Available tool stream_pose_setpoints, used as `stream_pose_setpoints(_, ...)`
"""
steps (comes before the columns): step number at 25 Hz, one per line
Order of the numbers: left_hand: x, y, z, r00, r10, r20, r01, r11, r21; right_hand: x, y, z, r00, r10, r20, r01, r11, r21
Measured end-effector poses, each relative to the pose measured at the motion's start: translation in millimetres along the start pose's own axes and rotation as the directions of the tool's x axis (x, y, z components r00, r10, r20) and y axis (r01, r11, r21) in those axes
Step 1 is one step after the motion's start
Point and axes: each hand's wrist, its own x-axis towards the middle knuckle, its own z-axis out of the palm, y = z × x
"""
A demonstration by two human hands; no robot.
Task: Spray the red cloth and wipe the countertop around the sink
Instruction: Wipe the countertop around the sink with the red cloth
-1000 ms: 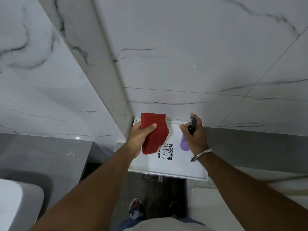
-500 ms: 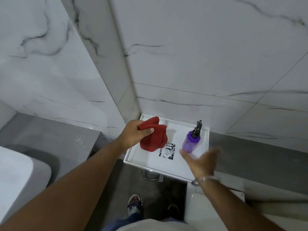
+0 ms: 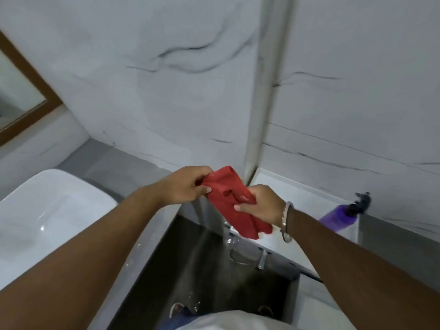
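The red cloth [image 3: 228, 196] hangs in the air between both my hands, in front of the wall corner. My left hand [image 3: 185, 185] pinches its upper left end. My right hand [image 3: 262, 203], with a metal bangle on the wrist, grips its middle, and the loose end droops below. The purple spray bottle [image 3: 339, 216] with a black nozzle stands untouched on the white tray [image 3: 285, 189] at the right. The white sink basin [image 3: 45, 217] sits at the lower left on the grey countertop [image 3: 119, 163].
Marble-patterned walls meet in a corner straight ahead. A wood-framed mirror [image 3: 26, 96] hangs at the far left. Under the tray a metal valve and pipe [image 3: 247, 258] stick out above the dark floor, where my feet show. A white fixture edge [image 3: 319, 303] lies at the lower right.
My right hand let go of the spray bottle, which now stands on the tray, and took hold of the red cloth. The view swung left, bringing the sink and countertop further in.
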Motion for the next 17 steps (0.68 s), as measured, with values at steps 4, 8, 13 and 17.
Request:
stream_pose_setpoints(4, -63.1, -65.7, -9.4, 0.988, -0.034, -0.15, 0.079, 0.95, 0.302, 62.1, -66.4, 53.2, 0.996, -0.024, 0.091, 0.047, 0.963, -0.266)
stream_pose_setpoints(8, -93.2, -138.1, -33.6, 0.981, -0.021, -0.195, 0.099, 0.911, 0.401, 115.5, -99.5, 101.9, 0.977, 0.026, 0.212, 0.079, 0.878, -0.472)
stream_pose_setpoints(13, -46.7, -203.3, -59.0, 0.978, -0.154, -0.143, 0.206, 0.845, 0.494, 172.0, -94.5, 140.5, 0.988, -0.08, 0.13, 0.137, 0.84, -0.524)
stream_pose_setpoints(17, 7.9, -241.5, -55.2, 0.938, -0.3, -0.176, 0.347, 0.826, 0.444, 222.7, -56.6, 165.8, 0.99, -0.095, 0.107, 0.139, 0.828, -0.544)
